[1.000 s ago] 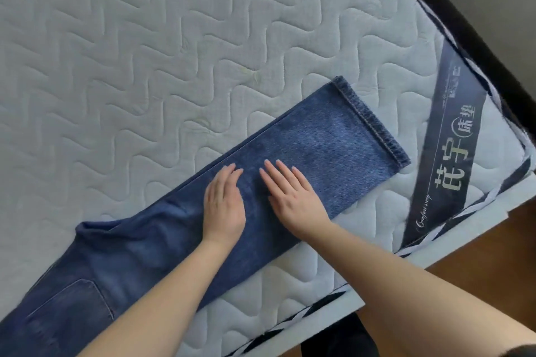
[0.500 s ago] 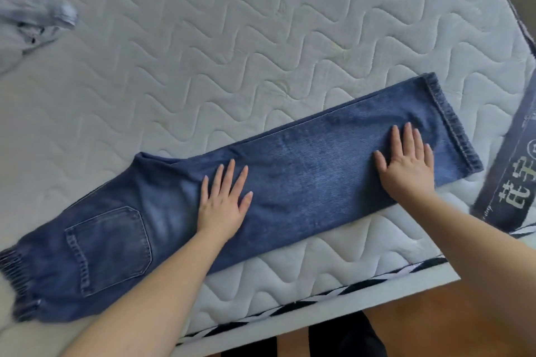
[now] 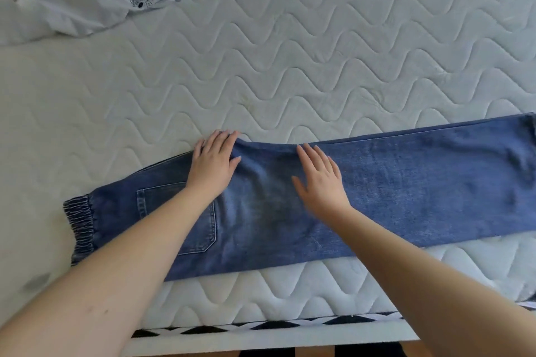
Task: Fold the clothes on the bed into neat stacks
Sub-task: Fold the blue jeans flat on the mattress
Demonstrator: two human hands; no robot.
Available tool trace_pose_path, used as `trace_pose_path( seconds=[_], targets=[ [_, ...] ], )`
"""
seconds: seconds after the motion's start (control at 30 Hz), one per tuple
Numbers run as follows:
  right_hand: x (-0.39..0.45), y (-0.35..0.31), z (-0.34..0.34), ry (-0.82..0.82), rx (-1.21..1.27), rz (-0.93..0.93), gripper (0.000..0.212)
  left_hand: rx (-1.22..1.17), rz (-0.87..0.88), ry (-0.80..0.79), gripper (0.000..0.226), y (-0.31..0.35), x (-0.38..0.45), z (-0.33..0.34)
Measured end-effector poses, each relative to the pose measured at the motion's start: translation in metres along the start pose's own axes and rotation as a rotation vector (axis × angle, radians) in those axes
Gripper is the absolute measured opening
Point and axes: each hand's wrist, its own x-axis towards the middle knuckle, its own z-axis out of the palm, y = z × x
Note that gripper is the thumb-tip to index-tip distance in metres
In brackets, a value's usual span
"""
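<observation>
With your left hand and right hand lying flat, fingers straight and gripping nothing, on the jeans along the mattress near edge, folding before the crotch bulge flattens could leave a lopsided stack.

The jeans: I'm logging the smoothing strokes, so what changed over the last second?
Both hands slid along the jeans toward the waistband: the left hand now rests flat at the far edge by the back pocket, the right hand flat near the seat. The right first swept out to the hem. Nothing was gripped. The jeans stayed folded lengthwise and flat.
</observation>
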Motion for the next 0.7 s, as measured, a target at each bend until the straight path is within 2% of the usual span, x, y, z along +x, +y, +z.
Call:
trace_pose_path(
  seconds=[0.13,0.23,0.3,0.43,0.6,0.7],
  targets=[
    [0.026,-0.02,0.006,-0.024,-0.055,-0.048,0.063,-0.103,0.152,0.045,0.028,-0.013,0.022,-0.014],
    [0.04,-0.023,0.008,0.035,-0.152,-0.08,0.053,-0.2,0.288,-0.027,0.018,-0.016,0.032,-0.02],
    [0.045,-0.022,0.007,0.114,-0.172,-0.089,0.042,-0.245,0.344,-0.067,0.017,-0.017,0.036,-0.022],
    [0.051,-0.022,0.005,0.221,-0.101,-0.189,0.018,-0.222,0.424,-0.036,0.012,-0.018,0.042,-0.02],
    [0.05,-0.021,0.005,0.224,-0.119,-0.355,0.016,-0.178,0.468,-0.093,0.021,-0.017,0.049,-0.016],
    [0.05,-0.022,0.004,0.208,-0.118,-0.264,0.01,-0.117,0.476,-0.133,0.027,-0.017,0.053,-0.013]
  ],
)
